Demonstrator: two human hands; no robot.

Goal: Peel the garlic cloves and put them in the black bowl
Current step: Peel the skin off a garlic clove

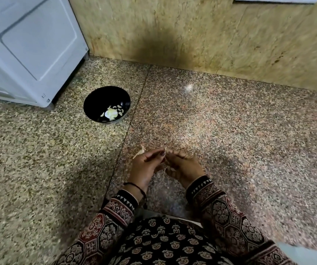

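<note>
My L hand (148,163) & R hand (182,165), fingers curled, pinched garlic clove (165,150) btwn them. Peel scrap (139,153) lay by L hand. Black bowl (96,98) w/ peeled cloves (111,112) sat well apart.

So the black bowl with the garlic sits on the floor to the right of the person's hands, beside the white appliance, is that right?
Not quite. The head view shows the black bowl with the garlic on the floor to the left of the left hand and right hand, not the right. It is beside the white appliance.
</note>
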